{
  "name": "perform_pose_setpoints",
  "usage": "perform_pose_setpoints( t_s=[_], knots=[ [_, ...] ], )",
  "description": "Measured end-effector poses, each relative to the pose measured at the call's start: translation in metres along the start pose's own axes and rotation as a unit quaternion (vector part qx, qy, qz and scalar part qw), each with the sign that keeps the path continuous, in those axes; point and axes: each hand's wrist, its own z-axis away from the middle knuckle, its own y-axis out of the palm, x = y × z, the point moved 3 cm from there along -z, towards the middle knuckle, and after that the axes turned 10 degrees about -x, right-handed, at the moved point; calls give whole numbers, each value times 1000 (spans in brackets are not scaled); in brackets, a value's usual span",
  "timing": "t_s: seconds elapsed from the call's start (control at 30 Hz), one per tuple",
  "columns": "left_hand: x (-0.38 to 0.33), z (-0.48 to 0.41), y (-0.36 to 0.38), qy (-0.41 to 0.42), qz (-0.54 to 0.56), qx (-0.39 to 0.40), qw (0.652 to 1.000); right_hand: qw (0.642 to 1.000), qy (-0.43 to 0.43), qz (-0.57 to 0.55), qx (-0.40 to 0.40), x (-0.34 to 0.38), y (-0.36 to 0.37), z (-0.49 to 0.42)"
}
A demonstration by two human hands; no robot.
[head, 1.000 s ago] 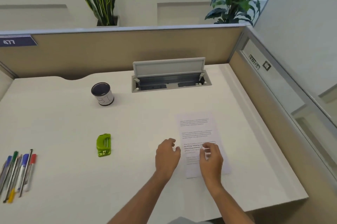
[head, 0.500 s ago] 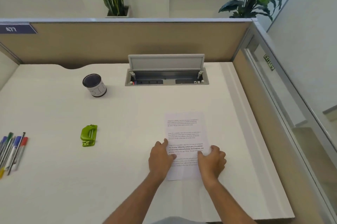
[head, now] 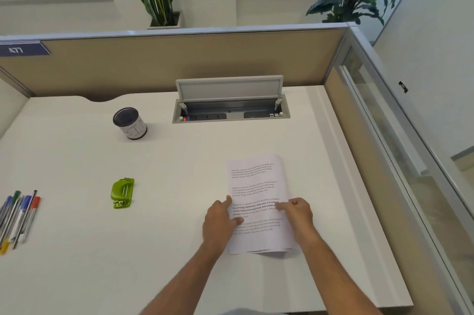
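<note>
A thin stack of printed paper sheets (head: pixel 256 181) lies on the white desk (head: pixel 166 250), right of centre. My left hand (head: pixel 221 219) rests on the stack's left edge with its fingers stretched over the text. My right hand (head: pixel 296 214) grips the right edge, thumb on top and fingers curled round the side. The right side and near corner of the stack bow up slightly off the desk.
A green hole punch (head: pixel 122 193) lies to the left. Several pens (head: pixel 18 217) lie at the far left edge. A dark cup (head: pixel 129 123) stands at the back left. An open cable box (head: pixel 230 107) sits in the desk below the partition (head: pixel 179 63).
Both hands have moved from hovering over the sheets to the stack's two side edges. The right edge now lifts slightly in my right hand. The camera has shifted.
</note>
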Motion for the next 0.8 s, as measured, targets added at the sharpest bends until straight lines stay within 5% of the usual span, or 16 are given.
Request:
perform_pose_setpoints(
  t_s=[0.2,0.43,0.67,0.8],
  knots=[
    [3,0,1,16,7,2,1000,992,29,-57,107,11,-8,5],
    [8,-4,-17,-32,164,-7,986,965,-203,93,138,31,-14,12],
    [-37,9,-85,-16,461,120,879,953,-264,-37,142,54,-38,54],
    [-61,15,-103,-8,487,97,868,955,-269,-85,87,54,-36,73]
  ],
)
